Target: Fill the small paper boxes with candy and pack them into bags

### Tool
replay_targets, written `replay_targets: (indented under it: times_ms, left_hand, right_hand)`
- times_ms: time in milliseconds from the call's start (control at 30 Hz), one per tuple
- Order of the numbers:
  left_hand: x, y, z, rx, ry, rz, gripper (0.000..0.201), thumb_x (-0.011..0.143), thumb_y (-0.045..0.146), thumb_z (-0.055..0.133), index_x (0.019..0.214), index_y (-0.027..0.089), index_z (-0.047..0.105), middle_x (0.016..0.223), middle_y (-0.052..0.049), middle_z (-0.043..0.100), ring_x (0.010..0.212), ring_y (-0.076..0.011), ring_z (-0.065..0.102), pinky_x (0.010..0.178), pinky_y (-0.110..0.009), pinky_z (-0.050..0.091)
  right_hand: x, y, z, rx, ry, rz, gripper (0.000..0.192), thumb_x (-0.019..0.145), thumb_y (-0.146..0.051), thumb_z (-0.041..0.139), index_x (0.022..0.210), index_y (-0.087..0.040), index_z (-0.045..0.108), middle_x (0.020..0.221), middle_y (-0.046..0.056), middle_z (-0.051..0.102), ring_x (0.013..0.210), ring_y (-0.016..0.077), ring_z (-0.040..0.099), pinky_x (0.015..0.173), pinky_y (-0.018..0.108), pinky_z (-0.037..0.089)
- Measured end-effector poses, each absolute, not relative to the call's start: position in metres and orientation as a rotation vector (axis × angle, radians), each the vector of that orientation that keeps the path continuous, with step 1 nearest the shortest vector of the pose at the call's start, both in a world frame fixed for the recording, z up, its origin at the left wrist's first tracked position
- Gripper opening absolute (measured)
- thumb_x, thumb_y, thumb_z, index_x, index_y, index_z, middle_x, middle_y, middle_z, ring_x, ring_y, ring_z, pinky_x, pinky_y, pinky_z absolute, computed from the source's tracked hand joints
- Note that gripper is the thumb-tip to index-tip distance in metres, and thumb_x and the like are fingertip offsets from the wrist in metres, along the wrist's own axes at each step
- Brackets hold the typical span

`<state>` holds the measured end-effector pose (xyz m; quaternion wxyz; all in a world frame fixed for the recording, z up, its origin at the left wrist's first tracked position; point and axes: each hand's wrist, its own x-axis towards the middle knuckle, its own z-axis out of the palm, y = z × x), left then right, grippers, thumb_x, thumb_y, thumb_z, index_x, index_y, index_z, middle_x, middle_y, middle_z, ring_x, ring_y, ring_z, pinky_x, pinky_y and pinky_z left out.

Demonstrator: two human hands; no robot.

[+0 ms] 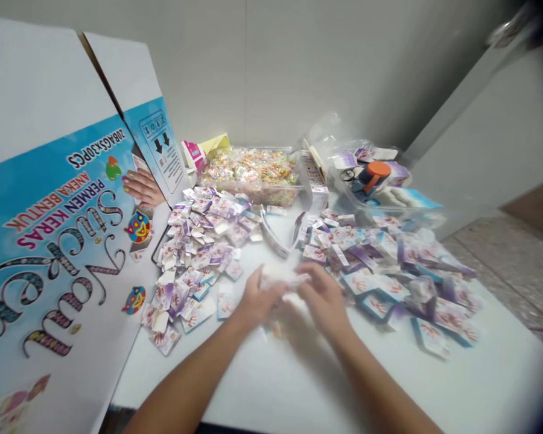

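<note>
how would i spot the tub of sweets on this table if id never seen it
Start at the big blue and white carton on the left; the clear plastic tub stands past its flap, against the back wall. Unlike the purple and white little boxes heaped before it, it is full of small multicoloured pieces.

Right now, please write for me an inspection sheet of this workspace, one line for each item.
Surface: white table, mostly covered at the back.
Job's things: small pale piece, blurred, between both hands.
Clutter: left pile of small boxes; right pile; tub of colourful candy; clear bin with an orange-capped item; big printed carton.
Grippers: left hand and right hand pinch the piece.
Cables: nothing seen.
Surroundings: pale wall, tiled floor.
</note>
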<state>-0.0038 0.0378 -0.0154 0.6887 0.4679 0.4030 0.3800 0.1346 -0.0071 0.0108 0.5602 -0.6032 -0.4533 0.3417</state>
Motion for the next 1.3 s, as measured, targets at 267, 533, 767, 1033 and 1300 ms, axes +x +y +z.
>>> replay_targets:
  times_ms: [267, 533, 767, 1033, 1300]
  left_hand:
    - [-0.008, 0.037, -0.040, 1.097, 1.002, 0.912, 0.056, 0.074, 0.047, 0.077, 0.114, 0.014, 0.056, 0.087, -0.004, 0.065, 0.073, -0.0152, 0.062, 0.064, -0.025, 0.053]
    - [-0.006, 0.038, -0.023, 1.000, 0.882, 0.861, 0.063, 0.071, 0.040, 0.083, 0.118, 0.015, 0.052, 0.097, -0.006, 0.068, 0.080, -0.0162, 0.066, 0.073, -0.027, 0.056]
    - [-0.004, 0.039, -0.028, 1.077, 0.960, 0.938, 0.041, 0.080, 0.044, 0.074, 0.104, 0.017, 0.055, 0.090, -0.002, 0.066, 0.072, -0.0120, 0.062, 0.068, -0.023, 0.052]
    - [-0.009, 0.037, -0.026, 1.296, 0.882, 0.744, 0.034, 0.080, 0.039, 0.072, 0.102, 0.015, 0.061, 0.084, -0.002, 0.065, 0.071, -0.0129, 0.058, 0.067, -0.022, 0.047]
    - [-0.007, 0.029, -0.027, 1.394, 0.853, 0.722, 0.026, 0.080, 0.034, 0.070, 0.093, 0.014, 0.059, 0.077, 0.000, 0.058, 0.067, -0.0110, 0.049, 0.062, -0.020, 0.041]
  right_hand:
    - [0.130, -0.013, -0.019, -1.481, -0.922, 1.058, 0.015, 0.078, -0.029, 0.058, 0.090, -0.022, 0.060, 0.059, -0.005, 0.056, 0.049, 0.0128, 0.049, 0.047, 0.024, 0.039]
    - [0.131, -0.009, -0.015, -1.403, -0.876, 1.113, 0.026, 0.084, -0.043, 0.066, 0.098, -0.023, 0.059, 0.072, -0.002, 0.062, 0.057, 0.0131, 0.057, 0.053, 0.024, 0.047]
    - [0.133, -0.011, -0.016, -1.374, -0.900, 1.097, 0.031, 0.087, -0.047, 0.065, 0.105, -0.024, 0.058, 0.069, -0.002, 0.062, 0.057, 0.0147, 0.060, 0.055, 0.027, 0.049]
    - [0.143, -0.010, -0.012, -1.313, -0.869, 0.857, 0.030, 0.087, -0.046, 0.066, 0.105, -0.022, 0.062, 0.075, 0.001, 0.065, 0.060, 0.0136, 0.061, 0.056, 0.027, 0.051]
    - [0.145, -0.010, -0.006, -1.337, -1.387, 0.511, 0.011, 0.093, -0.029, 0.059, 0.096, -0.023, 0.068, 0.090, 0.006, 0.065, 0.086, 0.0192, 0.062, 0.076, 0.034, 0.051]
